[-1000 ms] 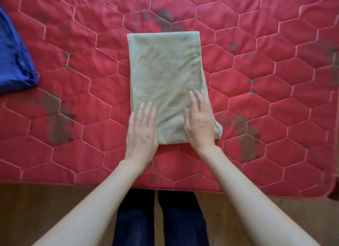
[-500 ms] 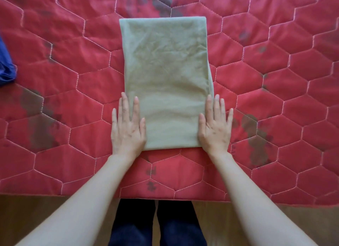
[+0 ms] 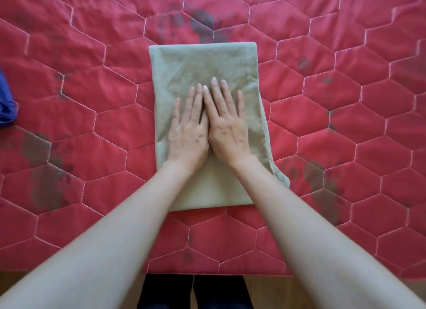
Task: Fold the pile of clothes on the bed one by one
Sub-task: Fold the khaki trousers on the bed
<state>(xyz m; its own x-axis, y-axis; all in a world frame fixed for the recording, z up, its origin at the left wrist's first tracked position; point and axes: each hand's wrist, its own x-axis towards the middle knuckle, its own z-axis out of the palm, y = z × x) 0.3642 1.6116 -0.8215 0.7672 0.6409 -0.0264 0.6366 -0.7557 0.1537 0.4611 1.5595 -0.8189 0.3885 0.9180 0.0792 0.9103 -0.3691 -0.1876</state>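
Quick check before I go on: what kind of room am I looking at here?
Most likely a bedroom. A red quilted bedcover stitched in hexagons fills the view, both hands press flat on a folded green garment lying on it, and wooden floor shows below its near edge.

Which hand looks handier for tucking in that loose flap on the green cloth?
Probably the right hand: the loose flap sticks out on the green cloth's right edge, nearest it. The left hand lies farther away.
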